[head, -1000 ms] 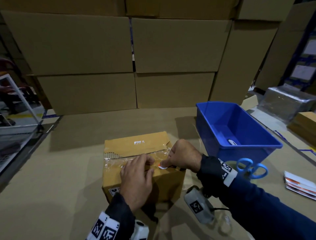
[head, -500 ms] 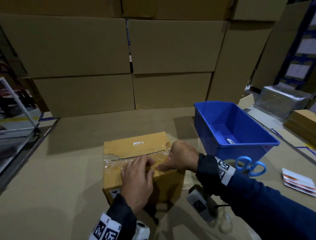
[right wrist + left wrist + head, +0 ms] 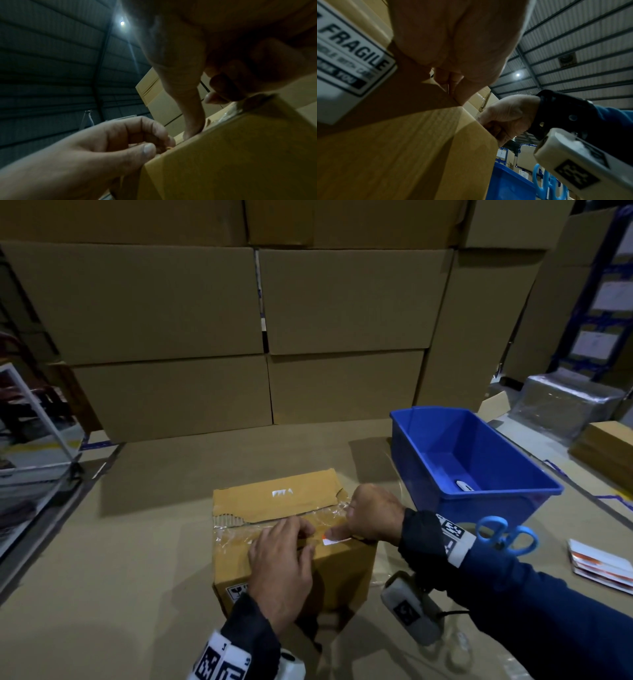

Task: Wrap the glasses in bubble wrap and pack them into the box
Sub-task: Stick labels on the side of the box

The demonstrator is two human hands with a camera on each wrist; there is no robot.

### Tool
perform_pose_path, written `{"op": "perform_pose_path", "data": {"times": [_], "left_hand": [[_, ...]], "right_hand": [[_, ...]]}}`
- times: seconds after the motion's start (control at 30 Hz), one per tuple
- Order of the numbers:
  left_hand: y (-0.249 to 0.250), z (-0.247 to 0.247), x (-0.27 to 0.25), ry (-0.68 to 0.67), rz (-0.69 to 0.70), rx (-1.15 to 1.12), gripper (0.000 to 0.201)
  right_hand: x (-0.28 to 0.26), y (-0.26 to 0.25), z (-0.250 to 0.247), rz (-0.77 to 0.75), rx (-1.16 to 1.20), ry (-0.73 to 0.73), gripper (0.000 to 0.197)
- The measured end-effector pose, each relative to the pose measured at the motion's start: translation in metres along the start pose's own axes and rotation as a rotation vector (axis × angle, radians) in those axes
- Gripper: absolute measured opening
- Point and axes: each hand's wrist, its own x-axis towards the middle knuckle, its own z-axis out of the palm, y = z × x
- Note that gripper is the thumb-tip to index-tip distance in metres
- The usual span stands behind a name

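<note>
A small brown cardboard box (image 3: 274,501) stands closed at the middle of the table, with clear tape (image 3: 239,537) across its top seam and a FRAGILE label (image 3: 351,60) on its front. My left hand (image 3: 298,537) lies over the top front edge, and its thumb and curled fingers (image 3: 145,146) pinch the left end of a white and orange sticker (image 3: 337,540). The thumb of my right hand (image 3: 363,518) presses on that sticker, while its other fingers (image 3: 496,129) curl over the box's right top edge. No glasses or bubble wrap show on the box.
A blue plastic bin (image 3: 513,474) stands right of the box, with blue-handled scissors (image 3: 507,535) against its front. A stack of cards (image 3: 603,566) lies at the far right. Large cartons (image 3: 308,337) wall off the back. A plastic-wrapped bundle (image 3: 568,402) sits back right.
Both hands stay on the box's top front edge. The sticker was hidden under my right thumb half a second ago and shows again beside it now.
</note>
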Motion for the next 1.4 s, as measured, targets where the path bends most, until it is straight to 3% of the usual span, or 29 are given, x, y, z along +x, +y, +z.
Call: {"op": "perform_pose_path", "data": {"times": [0.2,0.4,0.63,0.93,1.27,1.4], "left_hand": [[0.003,-0.001,0.000,-0.035,0.018,0.081,0.019],[0.004,-0.003,0.001,-0.105,0.033,0.157,0.031],[0.006,-0.005,-0.001,-0.154,0.034,0.223,0.039],[0.009,-0.007,0.000,-0.202,0.054,0.286,0.036],[0.007,-0.005,0.000,-0.210,0.059,0.316,0.047],[0.005,-0.005,0.001,-0.202,0.090,0.320,0.044]], "right_hand": [[-0.001,0.008,-0.007,0.064,0.178,-0.049,0.036],[-0.007,0.011,-0.010,0.068,0.302,-0.096,0.029],[-0.009,0.019,-0.016,0.098,0.400,-0.188,0.032],[-0.003,0.022,0.002,0.097,0.564,-0.040,0.041],[-0.010,0.022,-0.012,0.076,0.481,-0.173,0.036],[-0.009,0.024,-0.004,0.058,0.554,-0.091,0.037]]}}
